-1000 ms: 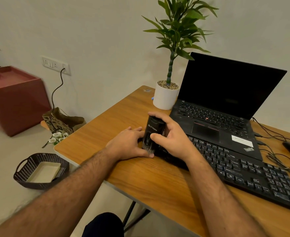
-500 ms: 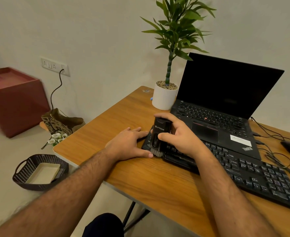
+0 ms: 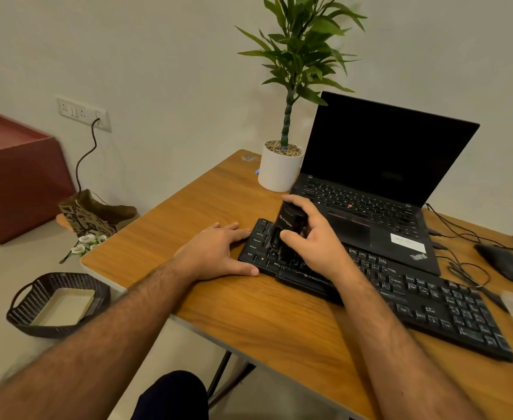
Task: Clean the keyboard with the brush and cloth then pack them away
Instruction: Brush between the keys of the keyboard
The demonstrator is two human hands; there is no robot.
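A black keyboard [image 3: 415,301] lies slantwise on the wooden table [image 3: 264,325]. My right hand [image 3: 312,241] grips a black block-shaped brush [image 3: 287,227] upright, its bristles down on the keys at the keyboard's left end. My left hand [image 3: 216,253] rests flat on the table, its fingertips touching the keyboard's left edge. No cloth shows in view.
An open black laptop [image 3: 370,189] sits behind the keyboard, a white potted plant [image 3: 279,168] to its left. A black mouse [image 3: 502,262] with cables lies at the right. On the floor are a woven basket [image 3: 57,304], a paper bag [image 3: 93,215] and a red box [image 3: 16,174].
My right hand has moved the brush rightwards, from the keyboard's left edge onto its keys. My left hand has stayed in place.
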